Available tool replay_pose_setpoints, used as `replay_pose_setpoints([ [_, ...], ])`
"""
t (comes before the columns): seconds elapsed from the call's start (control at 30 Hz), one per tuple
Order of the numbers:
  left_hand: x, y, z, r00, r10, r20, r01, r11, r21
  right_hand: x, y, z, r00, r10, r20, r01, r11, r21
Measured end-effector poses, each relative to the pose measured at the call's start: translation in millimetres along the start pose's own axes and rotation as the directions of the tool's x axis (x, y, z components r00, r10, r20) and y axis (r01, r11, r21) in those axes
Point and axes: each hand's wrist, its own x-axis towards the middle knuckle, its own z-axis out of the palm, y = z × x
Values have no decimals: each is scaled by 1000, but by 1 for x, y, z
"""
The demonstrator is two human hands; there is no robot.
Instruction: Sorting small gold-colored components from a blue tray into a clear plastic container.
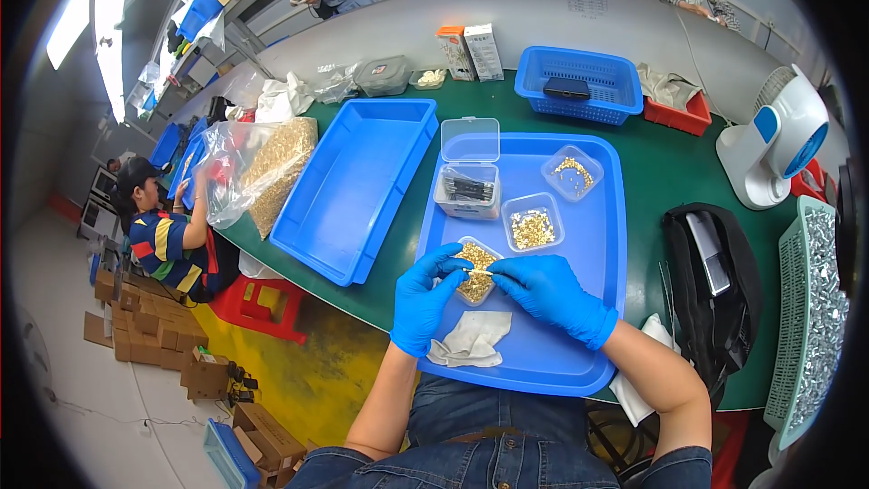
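Observation:
Both my hands wear blue gloves. My left hand [424, 301] is closed in a pinch on one end of a small, thin gold-coloured metal part [478, 272]. The other end sits between the closed fingertips of my right hand [554, 292]. Right under the fingers is a clear plastic tub of small gold parts [475, 290], partly hidden by them. Beyond it stand a tub of gold and silvery parts [532, 228], a tub with fewer gold pieces [573, 172] and a lidded clear box [468, 195] holding dark pieces. A whitish cloth [472, 338] lies near my left wrist.
All of these rest in a blue tray [584, 353] on a green table. Left of it are an open blue bin [358, 190] and a bag of tan pieces [279, 167]. A black bag [711, 294], a white fan [774, 136] and a green basket [806, 308] flank the right. A co-worker [167, 235] sits left.

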Motion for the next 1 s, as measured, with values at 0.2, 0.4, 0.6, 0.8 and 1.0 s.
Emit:
replay_pose_setpoints([
  [0.2, 1, 2, -5, 988, 132, 77, -147, 961, 236, 0, 2, 2, 999, -20, 27, 20, 1000, -13],
  [0.4, 0, 9, 0, 986, 83, 145, -112, 973, 204, 5, -4, -8, 927, 173, 333, -292, 890, 350],
  [0.6, 17, 2, -7, 952, 269, 146, -289, 629, 722, 6, 2, -6, 942, 256, 216, -334, 780, 529],
  [0.8, 21, -10, -9, 915, 148, 376, -401, 211, 891, 5, 2, -3, 937, 276, 215, -349, 772, 531],
  [1.0, 17, -16, -14, 973, 135, 188, -228, 690, 686, 4, 2, -2, 951, 246, 186, -306, 829, 469],
])
